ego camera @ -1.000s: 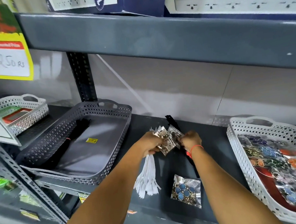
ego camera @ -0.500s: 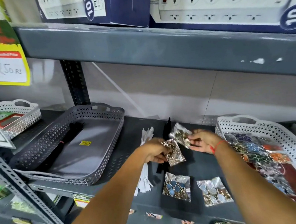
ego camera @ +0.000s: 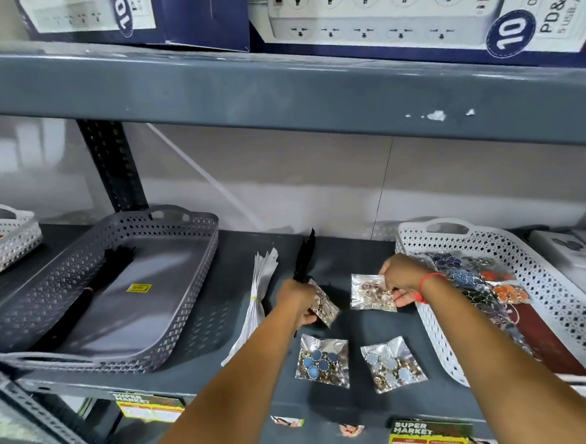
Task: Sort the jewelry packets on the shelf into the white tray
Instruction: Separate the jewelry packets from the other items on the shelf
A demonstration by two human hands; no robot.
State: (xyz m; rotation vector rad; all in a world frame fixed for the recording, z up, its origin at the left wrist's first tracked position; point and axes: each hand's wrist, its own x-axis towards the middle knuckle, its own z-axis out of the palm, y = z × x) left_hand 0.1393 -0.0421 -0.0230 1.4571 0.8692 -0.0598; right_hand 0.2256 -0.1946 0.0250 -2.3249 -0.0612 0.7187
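Note:
My left hand (ego camera: 298, 298) grips a clear packet of gold jewelry (ego camera: 324, 307) just above the dark shelf (ego camera: 364, 402). My right hand (ego camera: 401, 280), with a red thread at the wrist, pinches a second clear packet (ego camera: 369, 292) by its right edge, left of the white tray (ego camera: 439, 329). Two more packets lie on the shelf in front: one with blue stones (ego camera: 322, 360) and one with pale stones (ego camera: 391, 365). The white tray at the right holds several colourful jewelry packets (ego camera: 477, 279).
A grey perforated tray (ego camera: 192, 283) holding a black bundle sits at the left. A white bundle of ties (ego camera: 258, 292) and a black bundle (ego camera: 305, 255) lie mid-shelf. Another white basket (ego camera: 7, 232) is far left. A grey shelf (ego camera: 276, 89) with boxes hangs overhead.
My hands drew apart, each keeping one packet. The right hand carried its packet rightward toward the white tray. The view shifted right, showing a second packet lying on the shelf.

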